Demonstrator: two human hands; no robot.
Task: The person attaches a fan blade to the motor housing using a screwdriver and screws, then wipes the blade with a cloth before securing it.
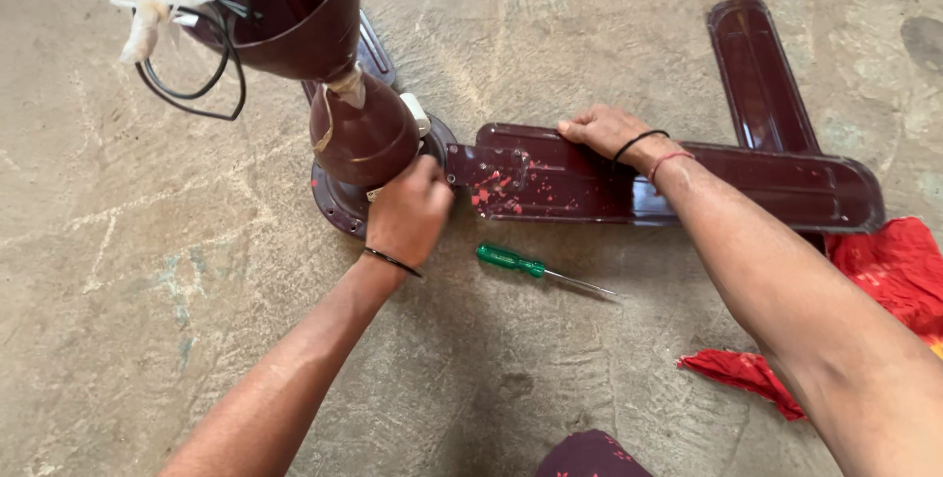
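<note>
While our left hand [408,212] grips closed on the fan motor [365,138] at 10 o'clock, right hand [607,131] presses flat, fingers together, on the blade [589,182] at 1. We'd keep the blade pinned; screwdriver [511,261] lies centre.

Bare concrete floor [147,271] under me, scuffed and stained, maroon ceiling fan motor [359,143] resting on it, two maroon blades [688,182] lying flat, green-handled screwdriver [535,269] beside them, red cloth [884,280] at my right
</note>
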